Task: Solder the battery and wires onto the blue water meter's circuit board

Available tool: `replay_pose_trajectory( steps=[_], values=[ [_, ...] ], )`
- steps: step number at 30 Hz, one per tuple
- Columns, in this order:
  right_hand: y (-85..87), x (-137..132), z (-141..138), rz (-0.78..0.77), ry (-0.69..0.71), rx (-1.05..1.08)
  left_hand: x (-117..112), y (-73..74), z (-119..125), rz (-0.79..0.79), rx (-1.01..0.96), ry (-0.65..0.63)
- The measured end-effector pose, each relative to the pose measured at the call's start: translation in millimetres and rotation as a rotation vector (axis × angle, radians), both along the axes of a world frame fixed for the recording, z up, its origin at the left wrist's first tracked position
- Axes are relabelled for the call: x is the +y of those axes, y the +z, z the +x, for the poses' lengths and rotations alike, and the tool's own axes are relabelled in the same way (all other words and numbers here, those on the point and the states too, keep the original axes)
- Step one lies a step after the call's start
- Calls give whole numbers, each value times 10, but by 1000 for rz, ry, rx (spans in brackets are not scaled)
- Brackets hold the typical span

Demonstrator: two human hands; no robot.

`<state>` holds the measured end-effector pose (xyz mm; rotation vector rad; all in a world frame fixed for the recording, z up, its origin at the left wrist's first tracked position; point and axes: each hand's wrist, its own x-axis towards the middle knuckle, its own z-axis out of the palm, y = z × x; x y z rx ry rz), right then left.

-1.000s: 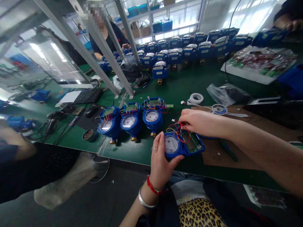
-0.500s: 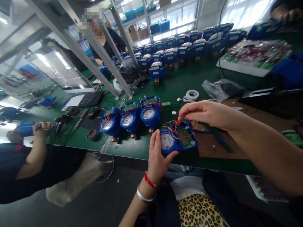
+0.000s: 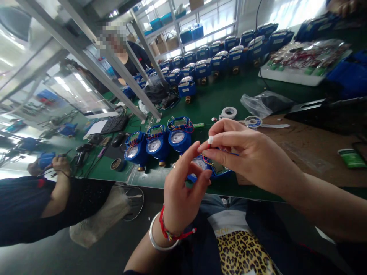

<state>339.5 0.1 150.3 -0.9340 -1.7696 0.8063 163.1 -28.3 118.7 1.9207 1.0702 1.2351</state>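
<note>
Fingers of our left hand (image 3: 180, 187) stand apart, thumb low and index finger raised, and we see nothing held between them. Fingers of our right hand (image 3: 254, 147) are drawn narrow, pinching a small white plug (image 3: 211, 139) with a wire, partly red, at its lower end.

From the left, we record a co-worker's hand (image 3: 61, 164), then a mouse (image 3: 116, 139), then three meters (image 3: 156, 145) in a row on the bench (image 3: 218, 93), dials upward and brass ends toward us.

Next comes our left hand. Its index tip lies just left of the plug, at nearly the same level in view; whether it touches the right fingers we cannot tell. The right hand, holding the plug, is nearer to it.

Below the plug lies a fourth meter (image 3: 219, 168), partly covered by our hands. Its long axis runs left to right, dial at the left, display at the right. The plug stands roughly upright in view, across that axis. Whether its wire joins this meter we cannot confirm.

Farther right, we note tape (image 3: 229, 113) beyond the right hand, a brown board (image 3: 315, 135) beneath the right forearm, and a green tub (image 3: 352, 158).
</note>
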Motion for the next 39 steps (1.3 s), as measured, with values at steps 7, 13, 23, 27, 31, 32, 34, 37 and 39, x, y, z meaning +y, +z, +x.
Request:
replay_pose_trajectory(
  steps=[7, 13, 23, 27, 31, 32, 34, 37, 39],
  values=[
    [-109, -71, 153, -127, 5, 127, 100, 108, 263, -419, -313, -97],
    [-286, -155, 506, -228, -150, 134, 119, 63, 312, -339, -233, -68],
    [-1978, -427, 1314, -170, -609, -987, 124, -43, 215, -266, -89, 70],
    [-2156, -363, 1375, -159, -630, -1031, 118, -74, 256, -401, -80, 41],
    [-1927, -191, 1530, -257, -553, -871, 121, -87, 279, -461, -101, 31],
    [-1842, -176, 1591, -333, -517, -780, 124, -87, 279, -468, -104, 32],
    [-1678, -217, 1701, -529, -425, -509, 133, -87, 278, -479, -111, 22],
    [-1507, -431, 1711, -767, -213, 72, 149, -90, 289, -488, -126, 5],
    [-1444, -600, 1573, -809, -54, 361, 159, -95, 313, -477, -129, 2]
  ],
)
